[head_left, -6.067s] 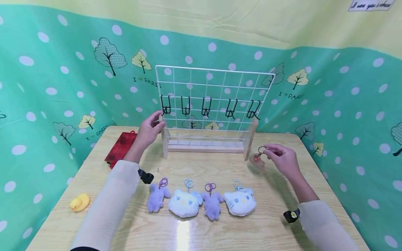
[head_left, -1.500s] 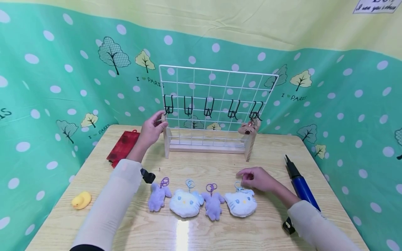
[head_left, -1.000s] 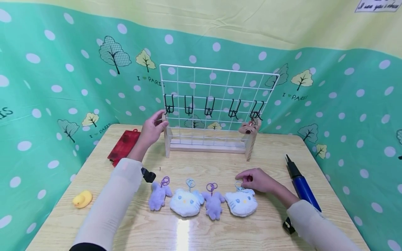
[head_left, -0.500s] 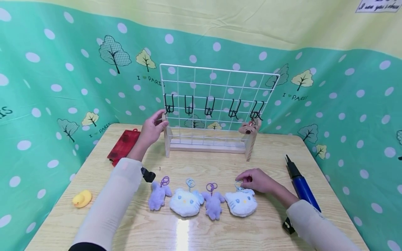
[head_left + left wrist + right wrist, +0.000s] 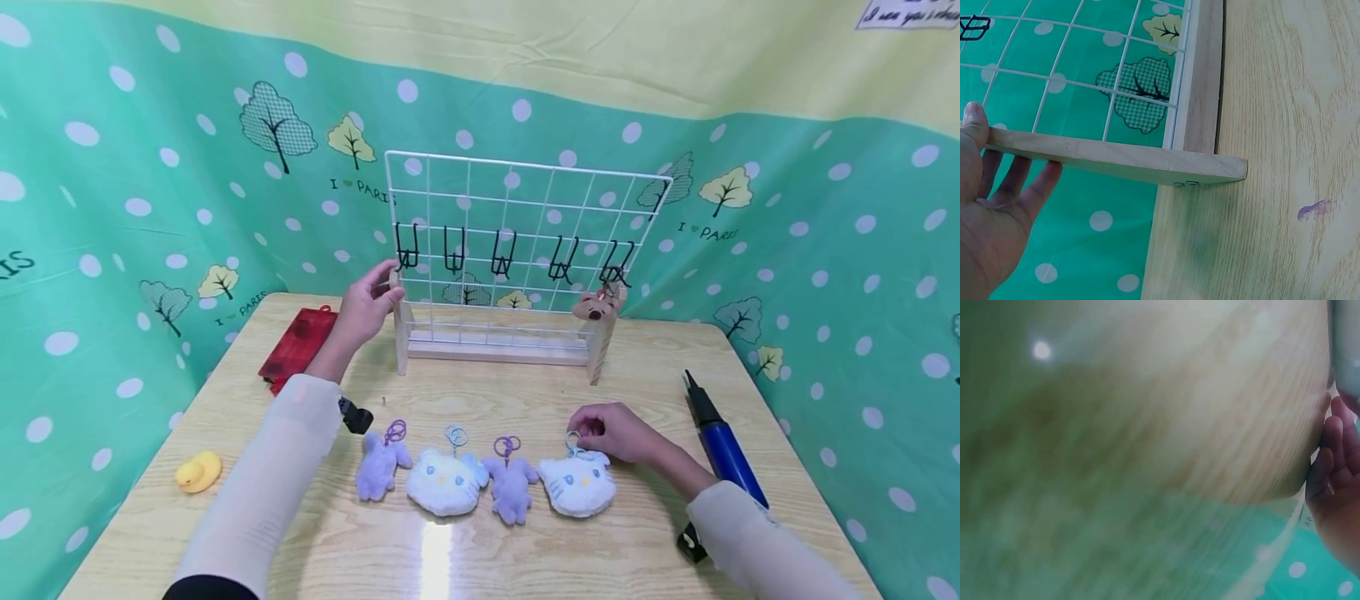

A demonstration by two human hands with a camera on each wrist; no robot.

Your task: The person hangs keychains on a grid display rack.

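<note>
My left hand (image 5: 364,310) grips the left wooden post of a white wire grid display rack (image 5: 498,352). In the left wrist view, the thumb lies on one side of the wooden post (image 5: 1116,156) and the fingers on the other. My right hand (image 5: 617,432) pinches the light blue ring of the rightmost white cat plush keychain (image 5: 577,485), which lies on the table. Beside it lie a purple plush keychain (image 5: 512,490), another white cat plush keychain (image 5: 446,483) and a second purple plush keychain (image 5: 378,468). A brown bear-faced plush keychain (image 5: 595,306) hangs from the rack's rightmost black hook (image 5: 616,265).
Several more black hooks, such as the middle hook (image 5: 502,257), line the grid. A red pouch-like item (image 5: 297,346) lies behind my left forearm, and a yellow rubber duck (image 5: 198,472) sits at left. A blue and black tool with a pointed tip (image 5: 723,446) lies beside my right forearm.
The bear keychain went from my right hand onto the rightmost hook. My right hand then came down to the right cat keychain's ring and closed on it. The left hand stayed on the rack.
</note>
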